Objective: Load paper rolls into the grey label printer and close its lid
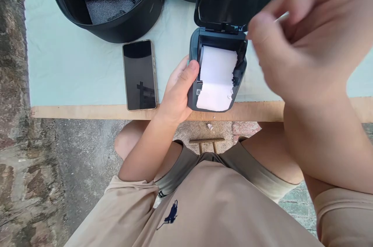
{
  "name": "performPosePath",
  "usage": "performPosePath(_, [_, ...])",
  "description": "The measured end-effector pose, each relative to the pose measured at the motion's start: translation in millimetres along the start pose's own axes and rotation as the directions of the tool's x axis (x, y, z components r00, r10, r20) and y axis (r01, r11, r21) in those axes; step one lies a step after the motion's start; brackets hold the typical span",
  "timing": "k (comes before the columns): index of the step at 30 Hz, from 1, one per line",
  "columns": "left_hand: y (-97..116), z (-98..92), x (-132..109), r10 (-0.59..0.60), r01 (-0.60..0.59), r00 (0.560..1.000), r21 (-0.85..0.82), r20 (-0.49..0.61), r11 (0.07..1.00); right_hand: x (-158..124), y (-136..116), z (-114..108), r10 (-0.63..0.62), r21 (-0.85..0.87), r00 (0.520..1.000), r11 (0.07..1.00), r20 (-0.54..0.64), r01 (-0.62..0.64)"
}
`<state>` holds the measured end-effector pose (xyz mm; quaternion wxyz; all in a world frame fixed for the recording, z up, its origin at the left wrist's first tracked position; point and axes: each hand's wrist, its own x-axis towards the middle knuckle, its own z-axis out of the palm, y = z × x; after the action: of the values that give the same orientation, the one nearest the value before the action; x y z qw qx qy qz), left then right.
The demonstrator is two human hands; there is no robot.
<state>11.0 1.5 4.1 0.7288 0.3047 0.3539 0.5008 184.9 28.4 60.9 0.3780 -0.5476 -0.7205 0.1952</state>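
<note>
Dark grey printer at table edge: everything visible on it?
The small dark grey plastic printer sits at the near edge of the pale table, hinged lid swung open and back. White paper with a ragged right edge fills its bay and drapes over the front. The left hand grips its left side; the blurred right hand hovers by its right.

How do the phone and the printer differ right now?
The phone lies flat and thin; the printer is a bulkier box. The phone is untouched; the printer is held at its side by the left hand. The phone shows a dark screen; the printer's lid is up, white paper showing. Both sit near the front edge of the table.
</note>
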Motion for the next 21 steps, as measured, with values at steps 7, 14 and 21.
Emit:
performPosePath(7, [1.7, -1.7, -0.7, -0.026, 0.029, 0.998, -0.052, 0.063, 0.998, 2.5, -19.7, 1.9, 0.021, -0.502, 0.963, 0.856, 0.267, 0.121])
performPosePath(14, [1.4, -4.6, 0.3, -0.016, 0.016, 0.996, -0.002, 0.084, 1.0, 2.6, -15.9, 2.8, 0.056, -0.622, 0.916, 0.751, 0.396, 0.223])
performPosePath(21, [-0.2, -2.2, -0.5, -0.001, 0.0, 1.0, 0.041, 0.013, 0.999, -0.8, -22.1, -17.7, 0.055, -0.276, 0.947, 0.961, 0.316, 0.036])
